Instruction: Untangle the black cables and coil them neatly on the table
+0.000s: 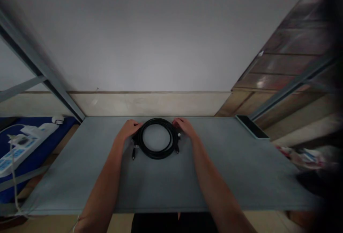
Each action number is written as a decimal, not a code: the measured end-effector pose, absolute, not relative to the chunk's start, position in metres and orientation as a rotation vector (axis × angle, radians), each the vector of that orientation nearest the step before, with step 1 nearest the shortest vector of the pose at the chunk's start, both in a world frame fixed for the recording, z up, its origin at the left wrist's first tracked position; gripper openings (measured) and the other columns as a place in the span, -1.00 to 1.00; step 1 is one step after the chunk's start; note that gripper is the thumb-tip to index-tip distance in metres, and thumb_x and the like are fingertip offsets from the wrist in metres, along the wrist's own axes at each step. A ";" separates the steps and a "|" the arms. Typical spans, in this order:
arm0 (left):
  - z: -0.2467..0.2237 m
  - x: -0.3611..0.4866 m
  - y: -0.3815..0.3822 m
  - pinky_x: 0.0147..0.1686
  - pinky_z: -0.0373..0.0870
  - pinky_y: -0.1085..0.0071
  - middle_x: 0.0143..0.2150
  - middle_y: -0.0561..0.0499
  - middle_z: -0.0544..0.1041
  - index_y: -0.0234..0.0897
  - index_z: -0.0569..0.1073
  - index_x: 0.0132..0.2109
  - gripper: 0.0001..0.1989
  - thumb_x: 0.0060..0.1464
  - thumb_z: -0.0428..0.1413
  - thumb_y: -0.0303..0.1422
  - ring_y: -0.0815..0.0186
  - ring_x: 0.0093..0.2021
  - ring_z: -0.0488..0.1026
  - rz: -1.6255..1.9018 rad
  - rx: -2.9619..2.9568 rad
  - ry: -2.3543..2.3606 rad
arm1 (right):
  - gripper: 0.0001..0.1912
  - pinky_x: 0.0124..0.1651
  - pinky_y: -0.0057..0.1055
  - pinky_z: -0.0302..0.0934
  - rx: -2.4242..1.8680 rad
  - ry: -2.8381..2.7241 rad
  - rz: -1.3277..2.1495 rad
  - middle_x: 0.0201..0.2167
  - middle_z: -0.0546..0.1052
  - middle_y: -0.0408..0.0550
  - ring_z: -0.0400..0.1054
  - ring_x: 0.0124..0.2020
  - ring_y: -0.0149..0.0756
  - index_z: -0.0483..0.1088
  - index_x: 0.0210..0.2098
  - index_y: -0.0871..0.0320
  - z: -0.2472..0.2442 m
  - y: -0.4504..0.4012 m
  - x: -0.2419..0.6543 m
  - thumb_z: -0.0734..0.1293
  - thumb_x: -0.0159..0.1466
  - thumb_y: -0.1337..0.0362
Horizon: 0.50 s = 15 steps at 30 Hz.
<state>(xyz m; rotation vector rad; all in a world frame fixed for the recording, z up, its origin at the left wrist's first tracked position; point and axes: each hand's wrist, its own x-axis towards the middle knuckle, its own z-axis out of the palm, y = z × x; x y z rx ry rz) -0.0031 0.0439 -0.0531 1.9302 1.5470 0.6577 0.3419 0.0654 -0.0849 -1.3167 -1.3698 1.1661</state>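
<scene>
The left hand point(130, 128) is partly closed, its fingers at the upper left side of the coiled black cable point(158, 158); I can't tell how firmly they grip. The cable lies in a round loop on the grey table point(158, 190), near its far edge, with one plug point(133, 153) by the loop's left side and another point(177, 149) at its right. The right hand point(185, 125) is half curled at the coil's upper right, its hold unclear too. Further right, a phone point(252, 127) lies by the table's edge.
</scene>
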 end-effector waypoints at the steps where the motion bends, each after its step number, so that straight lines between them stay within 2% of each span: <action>1: -0.054 0.005 0.042 -0.51 0.04 0.39 -0.70 0.05 0.28 -0.27 0.37 -0.66 -0.44 0.11 0.00 0.03 0.35 -0.61 0.21 0.641 1.939 1.493 | -0.66 -0.38 -0.39 0.25 -1.309 -1.343 1.189 -0.52 0.55 -0.04 0.38 -0.49 -0.31 0.49 -0.51 0.15 -0.085 0.065 0.352 0.35 0.18 0.01; 8: -0.060 0.049 0.032 -0.52 0.04 0.41 -0.69 0.07 0.30 -0.29 0.42 -0.62 -0.42 0.13 -0.01 0.07 0.36 -0.60 0.22 0.565 2.029 1.211 | -0.58 -0.22 -0.36 0.37 -1.190 -1.105 1.373 -0.39 0.58 0.02 0.45 -0.38 -0.31 0.44 -0.42 0.13 -0.087 0.079 0.404 0.31 0.22 -0.12; 12: -0.066 0.054 0.033 -0.50 0.08 0.41 -0.64 0.04 0.40 -0.28 0.51 -0.57 -0.45 0.15 -0.01 0.04 0.33 -0.57 0.29 0.578 2.028 1.210 | -0.62 -0.22 -0.35 0.37 -1.195 -1.131 1.504 -0.40 0.58 0.04 0.45 -0.36 -0.30 0.37 -0.54 0.14 -0.085 0.085 0.409 0.39 0.18 -0.03; 15: -0.070 0.052 0.038 -0.45 0.12 0.41 -0.59 0.02 0.44 -0.28 0.55 -0.51 -0.49 0.17 -0.02 -0.02 0.31 -0.52 0.33 0.742 2.017 1.343 | -0.57 -0.25 -0.38 0.34 -1.198 -1.217 1.506 -0.40 0.58 0.04 0.43 -0.36 -0.30 0.28 -0.63 0.13 -0.082 0.080 0.407 0.40 0.16 -0.02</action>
